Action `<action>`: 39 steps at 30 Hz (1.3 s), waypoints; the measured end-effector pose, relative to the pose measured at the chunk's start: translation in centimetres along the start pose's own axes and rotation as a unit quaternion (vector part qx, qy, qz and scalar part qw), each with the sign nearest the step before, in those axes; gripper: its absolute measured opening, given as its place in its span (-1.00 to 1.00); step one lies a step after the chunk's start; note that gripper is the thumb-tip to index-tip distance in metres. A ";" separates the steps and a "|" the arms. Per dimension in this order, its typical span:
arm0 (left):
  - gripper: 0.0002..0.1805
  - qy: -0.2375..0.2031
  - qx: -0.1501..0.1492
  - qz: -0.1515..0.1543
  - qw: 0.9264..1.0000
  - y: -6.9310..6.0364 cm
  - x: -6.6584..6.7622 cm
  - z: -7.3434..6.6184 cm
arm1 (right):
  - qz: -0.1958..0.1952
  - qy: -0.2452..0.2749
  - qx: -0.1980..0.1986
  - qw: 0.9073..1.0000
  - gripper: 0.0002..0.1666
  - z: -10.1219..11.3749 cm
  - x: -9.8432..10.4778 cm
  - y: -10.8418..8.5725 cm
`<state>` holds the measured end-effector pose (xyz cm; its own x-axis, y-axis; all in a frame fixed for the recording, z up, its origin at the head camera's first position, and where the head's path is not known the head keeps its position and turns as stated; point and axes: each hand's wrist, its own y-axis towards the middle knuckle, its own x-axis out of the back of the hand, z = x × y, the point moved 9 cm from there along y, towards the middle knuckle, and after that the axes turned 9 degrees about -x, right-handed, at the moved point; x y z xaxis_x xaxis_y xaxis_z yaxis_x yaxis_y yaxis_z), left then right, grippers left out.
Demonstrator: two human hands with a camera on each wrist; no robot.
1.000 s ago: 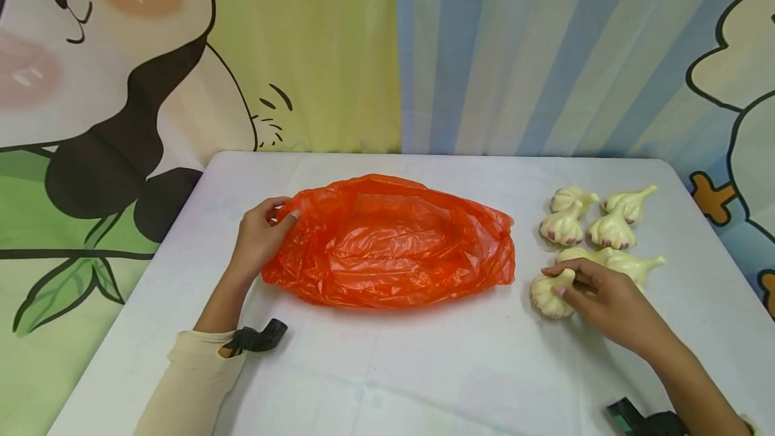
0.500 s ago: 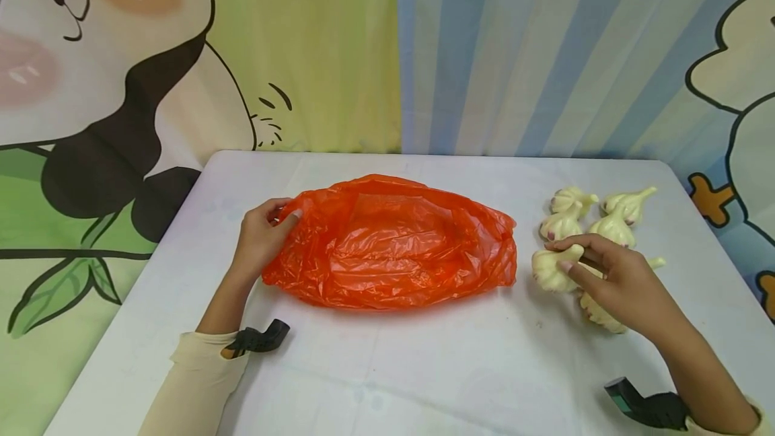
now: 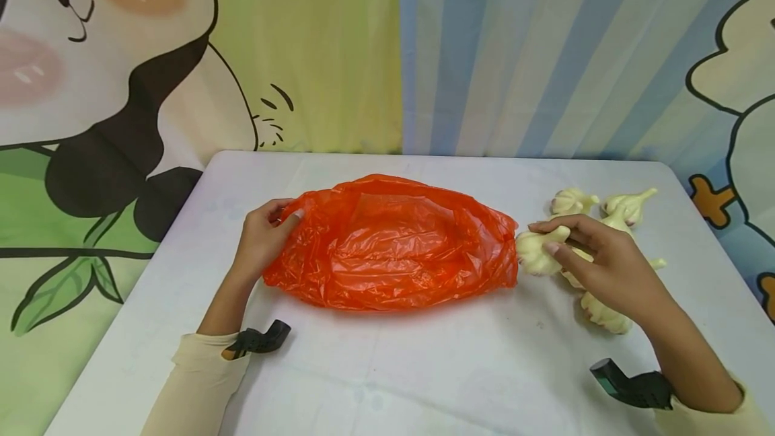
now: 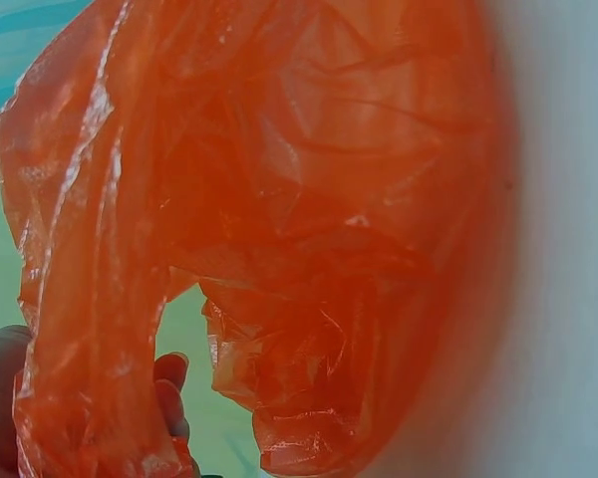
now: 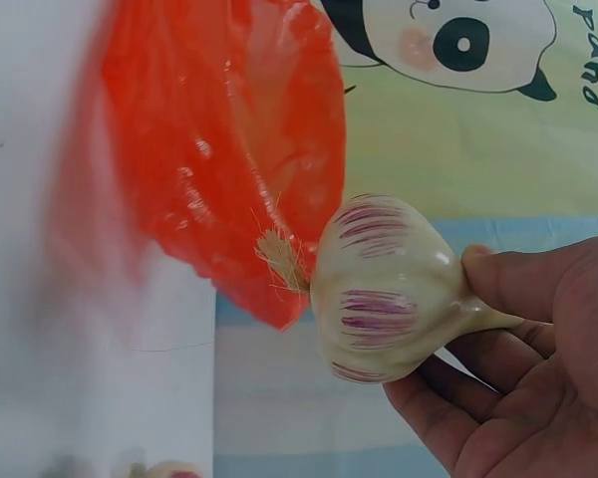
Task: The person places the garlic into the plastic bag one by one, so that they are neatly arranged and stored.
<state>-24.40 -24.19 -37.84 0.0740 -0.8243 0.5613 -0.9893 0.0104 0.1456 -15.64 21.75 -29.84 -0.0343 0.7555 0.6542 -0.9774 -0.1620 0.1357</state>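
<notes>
Gripping the bag (image 3: pixel 387 247) at nine o'clock with the left hand (image 3: pixel 262 237), clamped between thumb and fingers. Pinching a garlic bulb (image 3: pixel 535 254) by its neck in the clamped fingers of the right hand (image 3: pixel 614 271), just by the bag's three o'clock edge, near other bulbs (image 3: pixel 605 315).

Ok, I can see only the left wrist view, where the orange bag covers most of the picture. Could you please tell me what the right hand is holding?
Observer: The right hand holds a garlic bulb, gripping it near the stem.
Operator: Thank you. And where is it exactly?
Observer: In the head view it is at the right end of the orange bag; I cannot tell if they touch.
Operator: I understand. Is there anything else on that side?
Observer: Yes, other garlic bulbs lie on the white table, some partly hidden by the right hand.
</notes>
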 end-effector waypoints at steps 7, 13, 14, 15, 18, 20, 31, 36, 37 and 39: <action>-0.58 -0.013 0.001 0.002 1.000 0.1 0.0 0.1 | 0.011 0.030 0.018 0.999 -0.65 2.3 -0.8 1.2; -0.59 -0.022 0.004 0.007 1.000 0.4 -0.2 0.4 | 0.042 0.040 0.033 0.998 -0.70 3.8 -2.0 2.7; -0.59 -0.022 0.006 0.008 1.000 0.4 -0.2 0.5 | 0.050 0.043 0.040 0.997 -0.71 4.1 -2.3 3.1; -0.59 -0.022 0.006 0.009 1.000 0.4 -0.2 0.6 | 0.058 0.047 0.049 0.996 -0.71 4.4 -2.6 3.4; -0.58 -0.027 0.006 0.013 1.000 0.4 -0.3 0.8 | 0.080 0.061 0.067 0.993 -0.72 5.0 -3.3 4.4; -0.57 -0.031 0.003 0.015 0.999 0.5 -0.4 0.8 | 0.089 0.064 0.073 0.991 -0.72 5.3 -3.8 4.9; -0.55 -0.051 0.006 0.023 0.998 0.6 -0.8 0.8 | 0.130 0.067 0.080 0.986 -0.74 5.8 -6.3 6.9; -0.54 -0.056 0.008 0.027 0.998 0.4 -1.0 0.9 | 0.150 0.067 0.090 0.982 -0.76 6.4 -7.4 7.8; -0.54 -0.057 0.007 0.027 0.998 0.4 -1.1 0.9 | 0.153 0.065 0.092 0.982 -0.76 6.6 -7.6 7.9; -0.54 -0.058 0.005 0.026 0.998 0.4 -1.1 0.8 | 0.163 0.063 0.097 0.980 -0.77 7.1 -8.0 8.2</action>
<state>-24.96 -23.74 -39.11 0.0073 -0.8823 0.4705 -0.9926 0.0506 0.1102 -21.94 9.88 -28.72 -0.3756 0.7138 0.5910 -0.8526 -0.5161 0.0815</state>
